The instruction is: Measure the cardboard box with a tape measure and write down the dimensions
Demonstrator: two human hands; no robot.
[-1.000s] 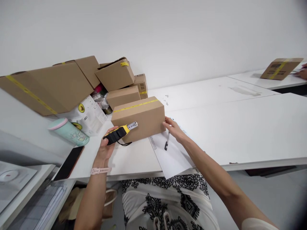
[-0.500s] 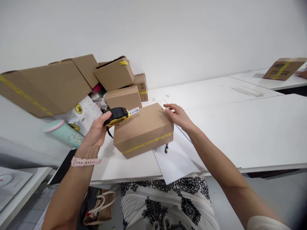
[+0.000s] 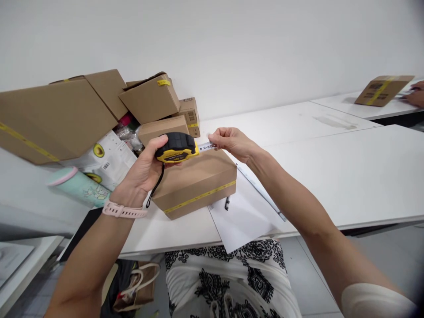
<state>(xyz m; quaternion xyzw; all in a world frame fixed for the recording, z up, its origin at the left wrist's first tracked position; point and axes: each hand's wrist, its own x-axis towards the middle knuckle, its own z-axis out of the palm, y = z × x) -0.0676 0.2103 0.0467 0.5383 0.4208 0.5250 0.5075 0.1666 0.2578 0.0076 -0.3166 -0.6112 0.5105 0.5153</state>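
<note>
My left hand point(image 3: 145, 170) is closed around a black and yellow tape measure point(image 3: 175, 148), its black wrist strap hanging down. A short length of white blade sticks out to the right. My right hand point(image 3: 230, 142) pinches the end of that blade between thumb and fingers. Below both hands a closed cardboard box point(image 3: 195, 181) with a strip of yellow tape rests on the white table. Paper sheets point(image 3: 245, 216) lie partly beneath the box's right side, with a black pen point(image 3: 227, 203) on them close to the box.
Several cardboard boxes point(image 3: 59, 119) are stacked at the left and back. A mint tumbler point(image 3: 79, 185) lies by an avocado-print package point(image 3: 106, 154). At far right, another person's hand point(image 3: 414, 95) is near a taped box point(image 3: 384, 90). A paper bag point(image 3: 142, 282) stands below the table.
My right hand has left the box's right corner and moved left to grip the blade's end. My left hand has shifted the tape measure rightward and slightly up.
</note>
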